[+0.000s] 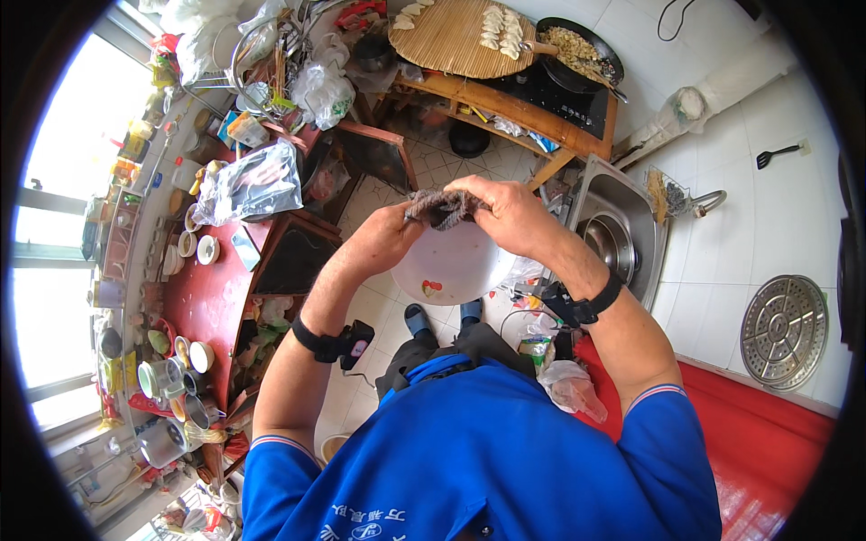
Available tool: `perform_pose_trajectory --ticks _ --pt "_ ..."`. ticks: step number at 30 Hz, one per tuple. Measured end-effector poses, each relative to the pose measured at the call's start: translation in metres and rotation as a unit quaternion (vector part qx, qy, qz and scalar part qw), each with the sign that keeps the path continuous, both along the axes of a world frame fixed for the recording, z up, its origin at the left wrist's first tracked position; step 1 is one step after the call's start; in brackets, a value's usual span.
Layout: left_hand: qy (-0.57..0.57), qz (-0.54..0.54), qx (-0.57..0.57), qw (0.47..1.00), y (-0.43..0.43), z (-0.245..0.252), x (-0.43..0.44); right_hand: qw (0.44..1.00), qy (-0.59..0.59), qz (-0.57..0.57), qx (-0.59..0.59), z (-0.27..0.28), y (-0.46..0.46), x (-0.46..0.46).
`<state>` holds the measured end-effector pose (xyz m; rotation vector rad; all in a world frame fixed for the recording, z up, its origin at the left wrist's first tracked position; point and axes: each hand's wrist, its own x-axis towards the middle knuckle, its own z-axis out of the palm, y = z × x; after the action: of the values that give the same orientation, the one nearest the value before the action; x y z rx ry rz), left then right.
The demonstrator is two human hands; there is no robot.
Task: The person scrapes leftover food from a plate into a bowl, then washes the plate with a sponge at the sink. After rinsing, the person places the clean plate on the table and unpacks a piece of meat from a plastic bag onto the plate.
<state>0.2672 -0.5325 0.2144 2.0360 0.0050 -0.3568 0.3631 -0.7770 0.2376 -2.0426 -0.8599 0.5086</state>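
A white bowl or basin (460, 260) with a red cherry print hangs in the air in front of me, above the tiled floor. Both hands are at its far rim. A dark, patterned cloth (445, 208) is bunched over that rim. My left hand (385, 237) pinches the cloth's left end, its fingers partly hidden by the cloth. My right hand (507, 209) grips the cloth's right end and lies against the bowl's upper right edge. Whether the fingers also hold the bowl's rim beneath the cloth cannot be told.
A round slatted board (443, 47) bearing dumplings and a black pan (582, 78) of filling are on the wooden stand ahead. On the right is a steel sink (651, 226) holding a pot. A red table (203, 294) with small bowls stands left, near open cabinet doors (294, 260).
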Motion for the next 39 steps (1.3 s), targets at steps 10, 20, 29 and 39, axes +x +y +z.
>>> perform_pose_trajectory --ticks 10,20,29,39 --pt "-0.092 0.255 -0.075 0.960 -0.019 -0.047 -0.013 0.950 0.108 -0.224 0.189 -0.068 -0.003 -0.013" --pt "0.022 0.190 -0.229 0.955 -0.012 -0.045 -0.039 0.964 0.119 -0.190 0.142 -0.063 -0.014 -0.015" --pt "0.009 0.096 -0.060 0.994 0.004 -0.036 -0.013 0.978 0.127 -0.129 0.101 -0.034 0.001 -0.011" --pt "-0.120 0.398 -0.180 0.891 -0.063 -0.088 0.015 0.772 0.353 -0.399 0.346 -0.148 0.025 -0.066"
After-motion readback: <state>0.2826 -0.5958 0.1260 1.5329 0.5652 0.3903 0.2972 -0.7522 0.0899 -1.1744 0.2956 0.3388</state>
